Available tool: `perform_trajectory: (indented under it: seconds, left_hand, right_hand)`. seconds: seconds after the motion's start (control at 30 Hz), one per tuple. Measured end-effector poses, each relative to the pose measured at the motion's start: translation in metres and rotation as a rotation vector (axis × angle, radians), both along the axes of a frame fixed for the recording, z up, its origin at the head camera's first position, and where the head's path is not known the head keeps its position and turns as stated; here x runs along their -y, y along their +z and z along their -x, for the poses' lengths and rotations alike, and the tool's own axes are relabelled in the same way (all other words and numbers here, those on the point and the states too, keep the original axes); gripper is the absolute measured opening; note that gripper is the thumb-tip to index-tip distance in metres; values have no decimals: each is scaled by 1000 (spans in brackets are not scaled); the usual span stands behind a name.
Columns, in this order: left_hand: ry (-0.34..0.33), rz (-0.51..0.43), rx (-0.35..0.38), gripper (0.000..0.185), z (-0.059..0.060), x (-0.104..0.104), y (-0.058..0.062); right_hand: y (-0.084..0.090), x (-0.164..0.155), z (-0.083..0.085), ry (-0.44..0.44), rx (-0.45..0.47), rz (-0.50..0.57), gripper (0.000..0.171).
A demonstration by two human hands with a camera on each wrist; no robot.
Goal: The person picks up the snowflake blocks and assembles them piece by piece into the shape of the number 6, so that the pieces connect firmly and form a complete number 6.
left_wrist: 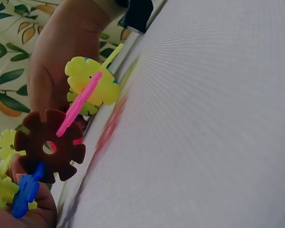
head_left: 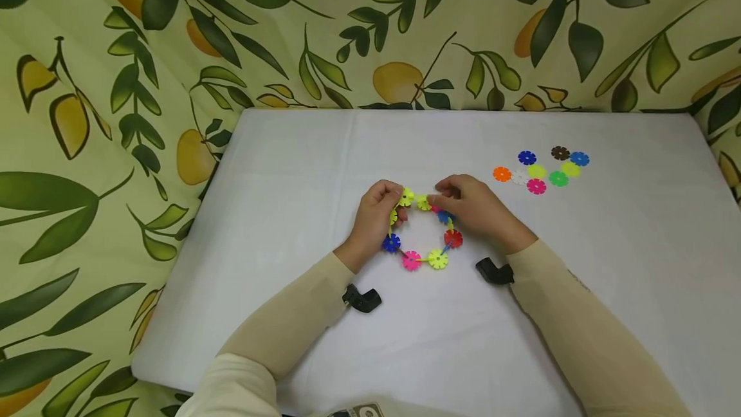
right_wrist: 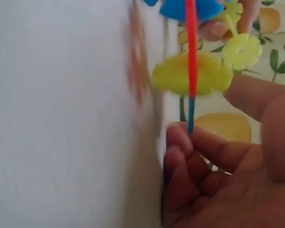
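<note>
Leaf-and-lemon printed cloth [head_left: 87, 147] at far left, draped up behind and beside the white bench [head_left: 289, 166].

Left hand [head_left: 377, 213] left of centre on the bench, fingers curled round the upper-left arc of the ring of snowflake discs [head_left: 422, 231] — pinching near a yellow-green disc [head_left: 406, 197] at the top. Black wrist-camera mount [head_left: 362, 298] below the left cuff, resting on the bench.

Ring of discs at bench centre, between the two hands: blue disc [head_left: 391, 242] at lower left, pink disc [head_left: 411, 260] and yellow disc [head_left: 438, 259] along the bottom, red disc [head_left: 453, 238] at lower right, all joined edge to edge. In the left wrist view, close up — brown disc [left_wrist: 50, 146] beside a thin pink edge-on disc [left_wrist: 78, 105], yellow discs [left_wrist: 90, 80] behind.

Right hand [head_left: 471, 206] right of centre, fingers curled over the upper-right arc of the ring, gripping it beside a second yellow-green disc [head_left: 424, 203]; thumb and fingers closed on the pieces. Second black mount [head_left: 494, 271] under the right wrist.

Loose discs [head_left: 541, 169] in a cluster at far right on the bench, well apart from the hands: orange, white, blue, yellow, green, pink, brown.
</note>
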State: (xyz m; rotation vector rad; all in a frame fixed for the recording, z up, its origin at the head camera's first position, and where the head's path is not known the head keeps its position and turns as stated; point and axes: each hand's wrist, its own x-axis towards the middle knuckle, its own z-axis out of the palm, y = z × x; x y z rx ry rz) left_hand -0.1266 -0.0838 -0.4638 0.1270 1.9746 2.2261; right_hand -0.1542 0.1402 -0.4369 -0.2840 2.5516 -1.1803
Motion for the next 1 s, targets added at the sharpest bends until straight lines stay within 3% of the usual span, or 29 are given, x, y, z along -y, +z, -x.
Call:
perform_trajectory:
  seconds: [0.1,0.2,0.4,0.57,0.8,1.0]
  left_hand:
    - [-1,7,-11,16,0,1,0]
    - [2,13,-28,14,1,1,0]
    - [6,27,-26,10,2,-1,-1]
    - [-25,14,-3,13,2,-1,-1]
    - [-109,-16,-58,15,1,2,-2]
    - [-146,-49,-141,19,-1,4,-1]
  right_hand:
    - [-5,4,0,39,-9,-4,40]
    - [-7,5,-2,16,2,32,31]
    - [-5,-5,-7,-83,160,218,33]
    - [-3,-13,-12,-95,211,349,37]
    - [2,-18,-20,-96,178,438,31]
    - [6,-21,-24,-50,80,458,24]
